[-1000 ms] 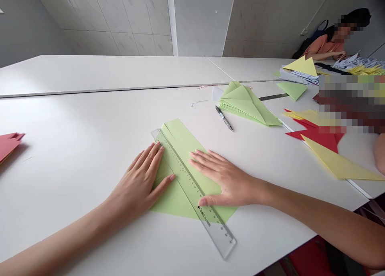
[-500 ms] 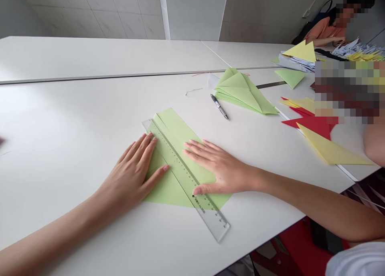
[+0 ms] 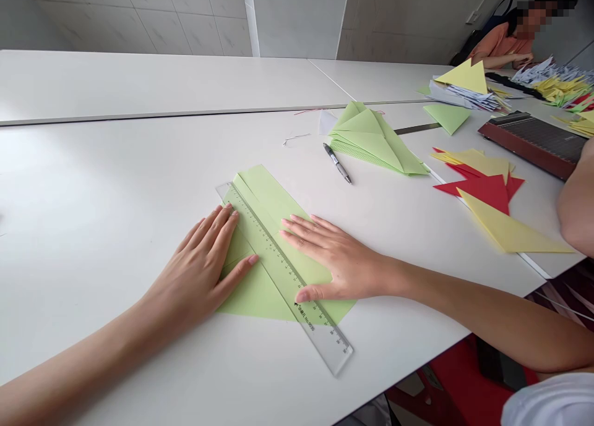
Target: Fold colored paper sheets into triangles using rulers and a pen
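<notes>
White tabletop (image 3: 139,185) bears a clear ruler (image 3: 283,268) laid diagonally across green paper (image 3: 264,191), as the left hand (image 3: 204,256) and right hand (image 3: 331,259) press flat, fingers extended and grasping nothing, beside a pen (image 3: 338,164).

Grey pen (image 3: 337,164) lying flat; red paper (image 3: 492,193) among yellow paper (image 3: 505,231); dark-red trimmer (image 3: 533,143) beyond; person (image 3: 499,46) far right.

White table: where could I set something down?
Bare: the stretch left of the left hand, and the patch between the pen, right hand and nearest yellow sheet. Crowded: around the green sheet and ruler, and farther right, around red papers.
</notes>
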`<action>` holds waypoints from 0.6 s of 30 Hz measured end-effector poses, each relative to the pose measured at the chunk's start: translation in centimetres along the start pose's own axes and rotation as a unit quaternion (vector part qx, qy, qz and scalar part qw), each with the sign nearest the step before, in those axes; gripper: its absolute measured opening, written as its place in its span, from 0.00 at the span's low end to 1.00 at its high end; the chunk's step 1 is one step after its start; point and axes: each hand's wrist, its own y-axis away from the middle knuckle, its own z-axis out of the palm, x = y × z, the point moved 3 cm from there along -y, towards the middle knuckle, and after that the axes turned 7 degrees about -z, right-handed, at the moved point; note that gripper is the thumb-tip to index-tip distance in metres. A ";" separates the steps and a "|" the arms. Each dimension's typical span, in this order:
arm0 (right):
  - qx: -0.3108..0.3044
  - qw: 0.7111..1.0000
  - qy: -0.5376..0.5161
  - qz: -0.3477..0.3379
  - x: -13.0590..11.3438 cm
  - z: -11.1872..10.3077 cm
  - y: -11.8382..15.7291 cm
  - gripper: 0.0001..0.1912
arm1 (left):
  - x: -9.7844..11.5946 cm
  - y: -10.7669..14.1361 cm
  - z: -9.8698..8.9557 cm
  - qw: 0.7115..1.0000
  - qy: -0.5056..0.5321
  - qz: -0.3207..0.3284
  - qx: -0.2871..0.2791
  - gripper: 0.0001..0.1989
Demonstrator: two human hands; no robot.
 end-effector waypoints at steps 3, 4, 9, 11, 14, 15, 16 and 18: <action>-0.001 1.000 0.002 0.001 0.0 0.0 0.0 0.49 | 0.1 -0.1 -0.1 1.000 0.011 -0.009 -0.010 0.39; -0.001 1.000 0.003 0.001 0.0 -0.1 0.0 0.49 | 0.2 -0.2 -0.2 1.000 0.015 -0.015 -0.018 0.40; -0.001 1.000 0.006 0.001 0.1 -0.1 0.0 0.48 | 0.5 -0.3 -0.3 0.999 0.018 -0.033 -0.037 0.43; -0.003 1.000 0.008 0.001 0.1 -0.1 0.0 0.49 | 0.5 -0.3 -0.4 0.999 0.015 -0.034 -0.037 0.43; -0.006 1.000 0.013 0.003 0.1 0.0 0.0 0.49 | 0.5 -0.3 -0.4 0.999 0.011 -0.032 -0.039 0.44; -0.006 1.000 0.014 0.004 0.1 0.0 0.0 0.49 | 0.5 -0.3 -0.4 0.999 0.011 -0.032 -0.039 0.44; -0.007 1.000 0.014 0.005 0.1 0.0 0.0 0.49 | 0.5 -0.3 -0.4 0.999 0.010 -0.032 -0.039 0.44; -0.010 1.000 0.013 0.006 0.1 0.0 0.1 0.50 | 0.5 -0.3 -0.4 0.999 0.011 -0.034 -0.038 0.44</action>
